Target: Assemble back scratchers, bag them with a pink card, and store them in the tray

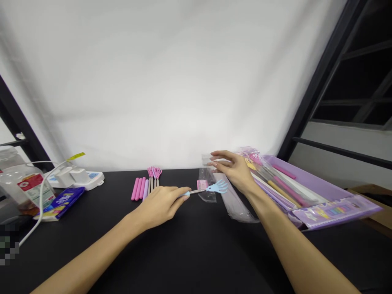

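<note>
My left hand (165, 204) is closed around the light blue handle of a back scratcher. The metal rod and blue claw-shaped head (217, 187) of this back scratcher point right, above the table. Over a stack of clear plastic bags (234, 200), my right hand (231, 167) has its fingers stretched out and slightly apart, with nothing visible held in them. A separate clear bag with a pink card (202, 185) lies just left of the stack. Left of my left hand are several pink handles (139, 188) and back scratchers with pink claw heads (154, 171), partly hidden behind that hand.
A purple box (306, 185) at the right holds several back scratchers in clear wrappers. On the left stand a power strip (94, 179) with chargers, a blue snack packet (65, 201), a plastic jar (30, 183) and a white cable (41, 200). A white sheet (171, 90) hangs behind the black table.
</note>
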Motion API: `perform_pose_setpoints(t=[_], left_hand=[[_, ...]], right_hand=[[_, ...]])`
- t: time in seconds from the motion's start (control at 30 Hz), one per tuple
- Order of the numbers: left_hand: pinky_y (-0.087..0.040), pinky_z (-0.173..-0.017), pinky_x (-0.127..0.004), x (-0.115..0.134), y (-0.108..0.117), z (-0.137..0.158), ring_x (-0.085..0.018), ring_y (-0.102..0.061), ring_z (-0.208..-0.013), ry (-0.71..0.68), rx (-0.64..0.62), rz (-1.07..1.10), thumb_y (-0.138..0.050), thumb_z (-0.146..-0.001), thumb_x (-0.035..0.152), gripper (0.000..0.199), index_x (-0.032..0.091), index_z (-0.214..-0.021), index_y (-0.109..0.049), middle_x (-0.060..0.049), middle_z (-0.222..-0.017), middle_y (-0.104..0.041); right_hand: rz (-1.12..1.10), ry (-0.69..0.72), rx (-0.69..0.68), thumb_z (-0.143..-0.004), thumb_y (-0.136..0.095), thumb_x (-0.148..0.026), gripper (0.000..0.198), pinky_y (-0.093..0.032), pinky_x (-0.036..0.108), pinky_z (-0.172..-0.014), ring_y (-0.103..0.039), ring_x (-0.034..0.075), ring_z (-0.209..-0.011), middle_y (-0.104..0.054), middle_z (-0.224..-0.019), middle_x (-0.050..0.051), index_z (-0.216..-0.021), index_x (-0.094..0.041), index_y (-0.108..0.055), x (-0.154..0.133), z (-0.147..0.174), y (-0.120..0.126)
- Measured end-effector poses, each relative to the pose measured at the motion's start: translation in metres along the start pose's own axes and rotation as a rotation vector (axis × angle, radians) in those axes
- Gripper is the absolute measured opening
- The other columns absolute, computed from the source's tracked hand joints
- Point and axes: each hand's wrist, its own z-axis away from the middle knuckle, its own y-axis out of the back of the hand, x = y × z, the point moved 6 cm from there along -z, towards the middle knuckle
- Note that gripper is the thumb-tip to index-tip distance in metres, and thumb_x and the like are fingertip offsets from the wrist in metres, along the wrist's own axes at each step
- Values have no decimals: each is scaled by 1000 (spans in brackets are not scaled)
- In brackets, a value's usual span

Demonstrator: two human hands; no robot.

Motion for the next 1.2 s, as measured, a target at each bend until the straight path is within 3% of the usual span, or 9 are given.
perform_pose_setpoints(t=[0.17, 0.47, 0.63, 1.03, 1.2], left_hand=[[-47, -69, -26, -5, 0, 3, -17, -66, -78, 44, -66, 6, -30, -102, 35, 38, 26, -126, -57, -2, -88, -70], [-45, -64, -26, -16, 4, 7, -17, -65, -72, 110, -100, -20, -31, -102, 36, 36, 28, -127, -56, -1, -82, -69], [-49, -72, -28, -21, 0, 5, -20, -67, -86, 151, -15, -111, -35, -101, 35, 35, 26, -128, -54, -5, -99, -69], [-47, -67, -26, -22, 0, 5, -18, -67, -78, 163, 62, -154, -39, -99, 34, 36, 28, -130, -56, -5, -93, -69], [-51, -77, -30, -24, -2, 7, -19, -67, -88, 156, 72, -31, -36, -100, 36, 37, 26, -130, -57, -6, -101, -70]], right_hand=[[-149, 13, 139, -61, -85, -37, 42, -63, 40, -71, -67, 22, -84, -66, -84, 4, -95, -17, -68, 0, 0, 7], [-151, 87, 282, -63, -84, -36, 41, -63, 39, -73, -66, 19, -85, -64, -87, 3, -96, -18, -67, -2, -1, 21], [-134, 85, 271, -64, -83, -36, 39, -63, 41, -74, -67, 21, -85, -64, -86, 4, -95, -18, -66, -1, -1, 20], [-131, 89, 273, -65, -82, -36, 36, -63, 42, -76, -64, 21, -89, -60, -87, 2, -93, -20, -65, -1, -1, 18], [-175, 45, 117, -72, -77, -41, 35, -62, 41, -75, -63, 21, -94, -56, -91, 2, -99, -23, -65, -2, -1, 8]])
